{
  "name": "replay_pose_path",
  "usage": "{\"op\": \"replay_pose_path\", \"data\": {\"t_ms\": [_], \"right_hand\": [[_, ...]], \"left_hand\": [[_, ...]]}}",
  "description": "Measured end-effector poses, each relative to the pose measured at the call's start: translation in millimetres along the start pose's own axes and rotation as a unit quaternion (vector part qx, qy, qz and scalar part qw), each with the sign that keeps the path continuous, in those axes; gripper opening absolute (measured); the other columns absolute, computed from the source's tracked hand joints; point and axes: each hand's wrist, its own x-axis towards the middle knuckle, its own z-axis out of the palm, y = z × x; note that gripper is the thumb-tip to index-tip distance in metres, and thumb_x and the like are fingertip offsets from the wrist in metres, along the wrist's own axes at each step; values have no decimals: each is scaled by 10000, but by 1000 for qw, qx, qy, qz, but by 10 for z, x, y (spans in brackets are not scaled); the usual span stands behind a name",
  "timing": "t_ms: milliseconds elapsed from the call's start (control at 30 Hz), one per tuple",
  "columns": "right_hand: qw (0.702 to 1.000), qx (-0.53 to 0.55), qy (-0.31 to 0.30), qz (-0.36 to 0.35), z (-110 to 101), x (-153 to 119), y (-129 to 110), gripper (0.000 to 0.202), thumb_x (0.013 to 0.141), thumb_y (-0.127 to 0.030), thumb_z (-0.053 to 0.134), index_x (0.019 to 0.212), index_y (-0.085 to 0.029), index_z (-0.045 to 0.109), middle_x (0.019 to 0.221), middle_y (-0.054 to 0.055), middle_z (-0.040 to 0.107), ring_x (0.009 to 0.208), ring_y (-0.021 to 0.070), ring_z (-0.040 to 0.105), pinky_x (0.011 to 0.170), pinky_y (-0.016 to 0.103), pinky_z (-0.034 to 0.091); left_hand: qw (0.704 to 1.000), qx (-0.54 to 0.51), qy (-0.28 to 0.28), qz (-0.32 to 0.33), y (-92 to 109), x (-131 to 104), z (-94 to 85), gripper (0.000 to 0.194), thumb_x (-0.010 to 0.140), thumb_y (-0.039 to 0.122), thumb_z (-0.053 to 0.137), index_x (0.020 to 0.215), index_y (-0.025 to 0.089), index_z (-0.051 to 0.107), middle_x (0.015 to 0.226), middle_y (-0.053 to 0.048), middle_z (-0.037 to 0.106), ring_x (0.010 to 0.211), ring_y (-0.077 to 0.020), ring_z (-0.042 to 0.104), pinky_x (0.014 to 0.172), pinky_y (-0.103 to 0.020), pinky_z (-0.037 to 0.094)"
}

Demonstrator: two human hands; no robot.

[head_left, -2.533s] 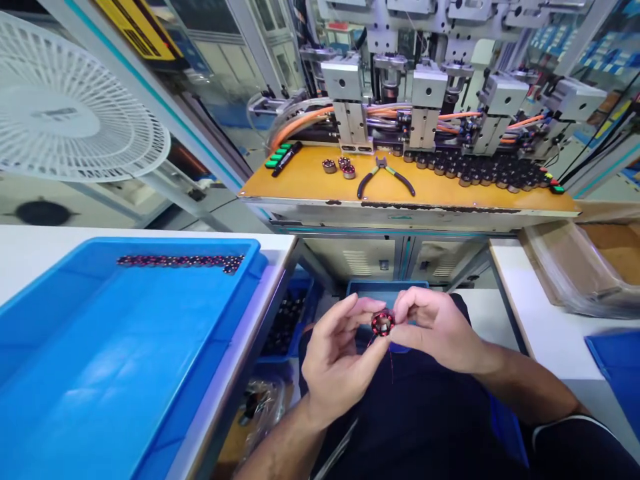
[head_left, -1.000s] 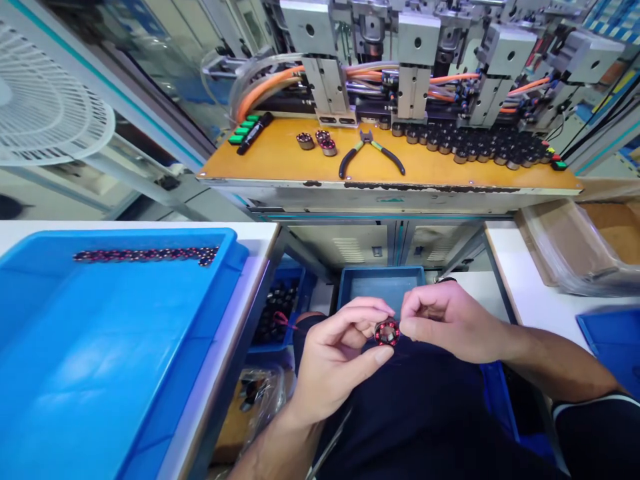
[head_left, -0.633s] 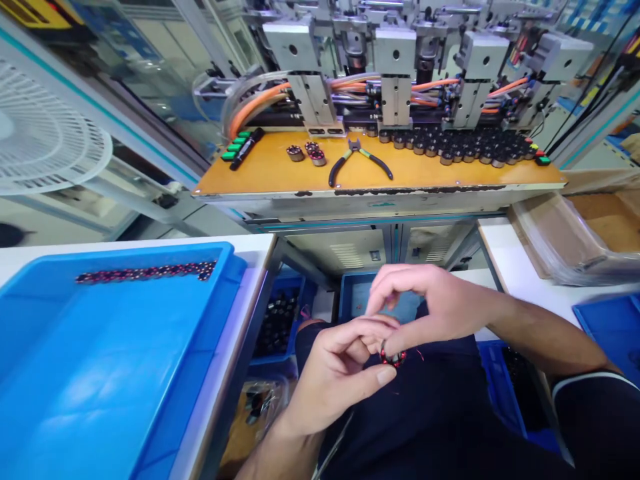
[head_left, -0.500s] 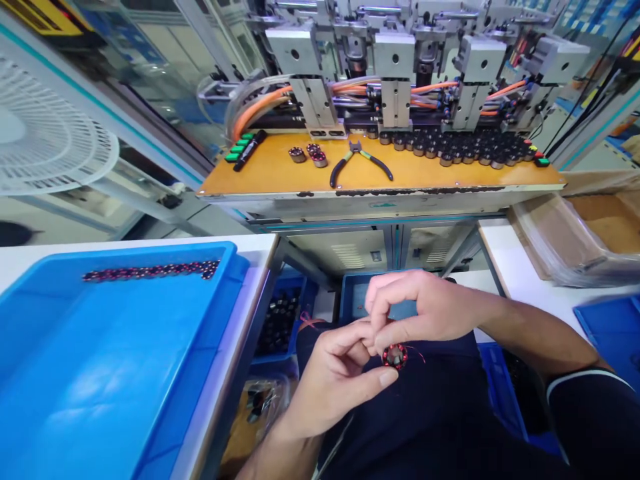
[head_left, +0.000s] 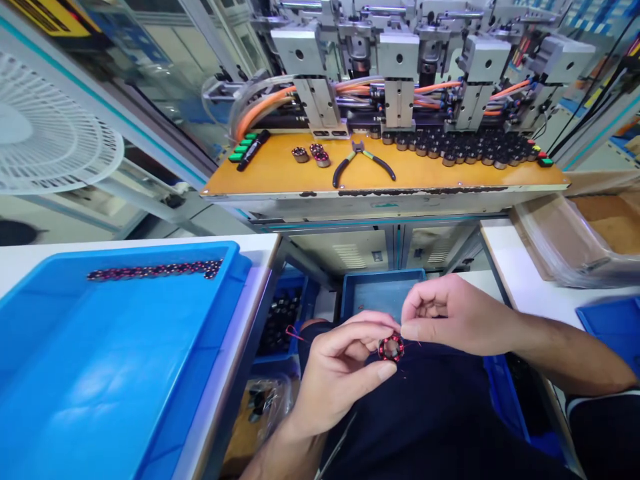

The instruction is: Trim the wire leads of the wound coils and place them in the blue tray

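A small ring-shaped coil part (head_left: pixel 391 348) with red wire windings hangs above my lap, held between the thumb and fingers of my left hand (head_left: pixel 345 367). Just to its right, my right hand (head_left: pixel 455 317) is closed in a pinch by the part's upper edge. Thin red wire ends show near those fingertips, and one red strand sticks out on the left of my left hand. Whether a wire lies within the right pinch is too small to tell.
An orange shelf (head_left: pixel 280 177) under a machine bears pliers (head_left: pixel 364 162), markers (head_left: pixel 253 150), three coil parts and several dark cylinders (head_left: pixel 470 148). A blue tray (head_left: pixel 125 353) with a row of coils lies left. Boxes (head_left: pixel 575 233) stand right; a fan (head_left: pixel 50 127) is far left.
My right hand has moved right, away from my left fingers, and its pinch is now at the coil part's upper right. The coil part shifted slightly left and up.
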Motion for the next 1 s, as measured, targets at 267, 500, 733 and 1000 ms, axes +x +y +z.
{"op": "replay_pose_path", "data": {"t_ms": [267,500,733,1000], "right_hand": [[992,-114,-50,-23,-40,27,-60,100,822,-183,593,782,-138,672,691,-7,656,623,102,551,578,211,417],[987,-102,-35,-122,-15,-35,-6,132,889,-205,600,800,-152,682,776,0,686,688,101,588,682,213,447],[987,-83,-10,-136,40,-84,51,148,893,-213,603,775,-150,666,739,-1,660,664,99,578,653,205,444],[984,-111,-13,-139,85,-121,45,155,901,-217,596,772,-157,657,733,3,654,649,96,584,634,196,461]], "left_hand": [[999,-28,-5,-22,-6,-23,-12,228,655,189,831,878,197,787,897,-102,710,674,-139,651,624,-245,588],[987,-143,-43,-61,-113,-50,-35,321,665,188,833,976,242,777,991,-70,651,632,-88,627,606,-210,552],[992,-117,-23,-34,-78,5,3,315,602,246,881,901,225,783,907,-64,646,652,-99,585,587,-208,518],[995,-92,-21,-11,-61,-21,-24,308,604,235,879,894,222,777,901,-57,618,627,-91,575,570,-205,517]]}}
